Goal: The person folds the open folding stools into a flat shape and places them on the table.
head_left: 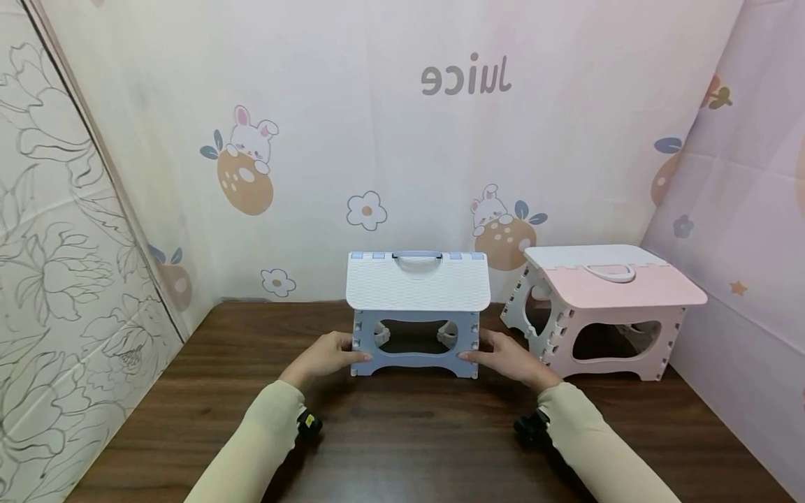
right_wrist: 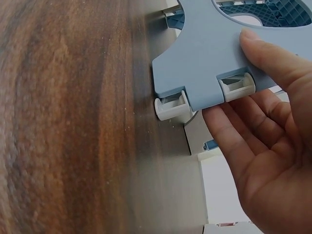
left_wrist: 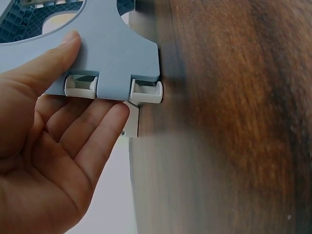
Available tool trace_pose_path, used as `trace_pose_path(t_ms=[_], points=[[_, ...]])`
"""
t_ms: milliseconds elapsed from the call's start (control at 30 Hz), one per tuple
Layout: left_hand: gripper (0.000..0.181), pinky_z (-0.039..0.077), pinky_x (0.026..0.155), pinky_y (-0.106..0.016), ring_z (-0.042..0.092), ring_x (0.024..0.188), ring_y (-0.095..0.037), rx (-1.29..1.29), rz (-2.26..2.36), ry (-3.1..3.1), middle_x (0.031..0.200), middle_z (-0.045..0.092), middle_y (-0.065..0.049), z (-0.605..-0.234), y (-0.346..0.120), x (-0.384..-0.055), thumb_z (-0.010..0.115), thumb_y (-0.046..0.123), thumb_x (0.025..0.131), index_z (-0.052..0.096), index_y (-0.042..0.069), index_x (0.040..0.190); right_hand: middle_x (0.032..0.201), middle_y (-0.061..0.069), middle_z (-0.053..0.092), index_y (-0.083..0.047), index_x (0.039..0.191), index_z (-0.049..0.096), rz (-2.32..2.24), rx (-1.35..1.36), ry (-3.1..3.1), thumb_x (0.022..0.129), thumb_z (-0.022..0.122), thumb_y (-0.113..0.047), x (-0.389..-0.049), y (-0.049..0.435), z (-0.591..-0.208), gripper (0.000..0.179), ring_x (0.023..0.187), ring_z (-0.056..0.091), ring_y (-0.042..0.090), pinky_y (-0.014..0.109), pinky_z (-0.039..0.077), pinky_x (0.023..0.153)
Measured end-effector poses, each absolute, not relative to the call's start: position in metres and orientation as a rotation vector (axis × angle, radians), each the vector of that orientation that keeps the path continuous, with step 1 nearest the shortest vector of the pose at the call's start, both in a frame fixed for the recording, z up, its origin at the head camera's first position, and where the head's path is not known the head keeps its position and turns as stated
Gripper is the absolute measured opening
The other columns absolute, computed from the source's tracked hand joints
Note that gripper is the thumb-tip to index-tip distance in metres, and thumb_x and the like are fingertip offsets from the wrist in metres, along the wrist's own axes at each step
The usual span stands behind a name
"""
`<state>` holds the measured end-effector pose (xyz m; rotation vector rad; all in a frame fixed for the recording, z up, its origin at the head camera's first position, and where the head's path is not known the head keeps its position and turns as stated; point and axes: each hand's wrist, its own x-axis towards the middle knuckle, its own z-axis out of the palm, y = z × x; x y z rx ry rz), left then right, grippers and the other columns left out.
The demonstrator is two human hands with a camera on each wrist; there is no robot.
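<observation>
1. At 12 o'clock from the person, the blue-and-white stool (head_left: 418,283) stands upright and unfolded on the dark wooden counter (head_left: 390,433). Its broad front faces the person, probably so that both sides are within equal reach.

2. The left hand (head_left: 327,356) grips the stool's lower side at 8 o'clock from its middle. It is partly closed: the thumb lies against the blue front panel (left_wrist: 119,53), while the bent fingers meet the side edge by the white hinge pieces (left_wrist: 81,87).

3. The right hand (head_left: 506,356) mirrors it at 4 o'clock, also partly closed, with its thumb on the same panel and its fingers bent at the opposite edge.

4. This matched low hold likely steadies the stool evenly and keeps it from twisting or tipping. The feet appear to be on the counter; whether the hands bear any weight cannot be told.

5. The carry handle (head_left: 417,254) sits at 12 o'clock on the stool's white top, at its far edge and untouched, perhaps because a grip by the sides gives better control.

6. At 3 o'clock from that stool is a pink-and-white stool (head_left: 604,293), upright, unfolded and turned at an angle. No hand holds it; its spread legs seem enough to support it.
</observation>
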<state>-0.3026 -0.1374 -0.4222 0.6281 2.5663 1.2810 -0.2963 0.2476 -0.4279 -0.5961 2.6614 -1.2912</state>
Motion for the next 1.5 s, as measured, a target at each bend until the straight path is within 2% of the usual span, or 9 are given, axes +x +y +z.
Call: trace_pose_path(t_ms=[200,667,967,1500], points=[[0.026,0.053,0.084,-0.041,0.063,0.089,-0.013,0.639,1.273,2.578,0.099,0.073,0.000,-0.4224,-0.1373,-0.3030,0.071,0.031,0.095,0.075,0.010,0.110,0.141,0.014,0.056,-0.006,0.145,0.050,-1.301,-0.607,2.656,0.094,0.071,-0.040,-0.2983,0.2480,-0.4294,0.065,0.130,0.050,0.033,0.056,0.044,0.101],[0.027,0.052,0.085,-0.041,0.062,0.090,-0.014,0.649,1.265,2.565,0.099,0.073,0.001,-0.4248,-0.1374,-0.3036,0.071,0.032,0.095,0.075,0.010,0.110,0.139,0.013,0.057,-0.006,0.143,0.053,-1.298,-0.607,2.653,0.094,0.071,-0.039,-0.2977,0.2489,-0.4310,0.062,0.129,0.051,0.033,0.056,0.044,0.100],[0.025,0.052,0.084,-0.040,0.064,0.090,-0.019,0.642,1.279,2.541,0.095,0.073,-0.001,-0.4249,-0.1375,-0.3050,0.071,0.030,0.095,0.075,0.009,0.106,0.138,0.012,0.058,-0.007,0.142,0.054,-1.298,-0.621,2.647,0.094,0.071,-0.039,-0.2983,0.2485,-0.4310,0.060,0.128,0.052,0.032,0.055,0.044,0.100],[0.023,0.050,0.080,-0.036,0.059,0.085,-0.013,0.643,1.255,2.555,0.091,0.072,0.001,-0.4234,-0.1375,-0.3048,0.070,0.030,0.095,0.075,0.010,0.104,0.132,0.011,0.061,-0.006,0.140,0.056,-1.292,-0.619,2.649,0.095,0.070,-0.040,-0.2990,0.2483,-0.4317,0.058,0.118,0.059,0.026,0.048,0.049,0.095]])
